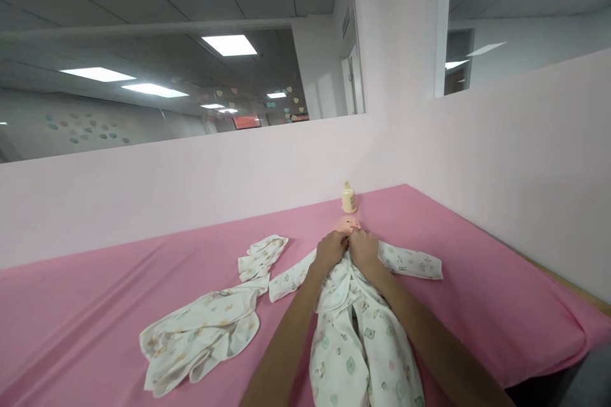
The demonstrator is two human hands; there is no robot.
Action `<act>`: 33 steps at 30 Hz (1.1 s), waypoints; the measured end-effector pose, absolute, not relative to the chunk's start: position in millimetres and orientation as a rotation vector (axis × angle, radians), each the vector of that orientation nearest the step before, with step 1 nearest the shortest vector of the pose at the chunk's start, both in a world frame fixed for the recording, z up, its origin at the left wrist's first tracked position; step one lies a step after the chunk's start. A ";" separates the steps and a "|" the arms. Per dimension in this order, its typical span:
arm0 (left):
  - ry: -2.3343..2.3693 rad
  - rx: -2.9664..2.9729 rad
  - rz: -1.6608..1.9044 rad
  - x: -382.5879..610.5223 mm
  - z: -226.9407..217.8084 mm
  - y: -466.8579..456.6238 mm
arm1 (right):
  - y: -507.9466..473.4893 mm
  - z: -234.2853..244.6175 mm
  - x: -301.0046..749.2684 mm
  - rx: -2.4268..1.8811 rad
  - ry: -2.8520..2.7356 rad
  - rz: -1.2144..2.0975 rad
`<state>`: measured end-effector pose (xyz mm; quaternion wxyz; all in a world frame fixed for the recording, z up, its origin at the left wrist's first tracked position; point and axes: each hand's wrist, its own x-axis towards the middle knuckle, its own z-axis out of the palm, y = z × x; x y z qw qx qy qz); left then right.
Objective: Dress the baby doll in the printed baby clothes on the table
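Observation:
A baby doll (347, 222) lies on its back, its head toward the wall and mostly hidden behind my hands. On it is a white baby outfit (351, 365) with small green and pink prints, its sleeves spread out to both sides. My left hand (331, 249) and my right hand (363, 248) are side by side at the neckline, fingers closed on the collar cloth. The exact grip of the fingertips is hidden. To the left, a second white printed baby garment (210, 324) lies crumpled and apart from my hands.
A pink sheet (95, 318) covers the table, with folds on the left. Beyond the doll's head stands a pale yellow pump bottle (349, 199). Pale walls (520, 172) with windows border the back and right; the sheet's edge hangs down at the lower right.

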<state>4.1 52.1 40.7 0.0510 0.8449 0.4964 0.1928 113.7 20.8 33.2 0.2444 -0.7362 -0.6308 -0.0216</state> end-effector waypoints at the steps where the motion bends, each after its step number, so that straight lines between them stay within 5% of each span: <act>1: 1.521 2.570 0.587 4.4 40.5 51.7 | 19.6 33.6 113.6 -2.004 -1.732 -0.077; 21: 1.089 2.152 0.766 -9.8 38.3 60.2 | 31.3 12.2 132.9 -1.786 -1.726 0.092; 33: 1.279 2.018 0.816 -7.8 27.7 65.8 | -7.0 35.5 114.8 -1.931 -1.710 0.073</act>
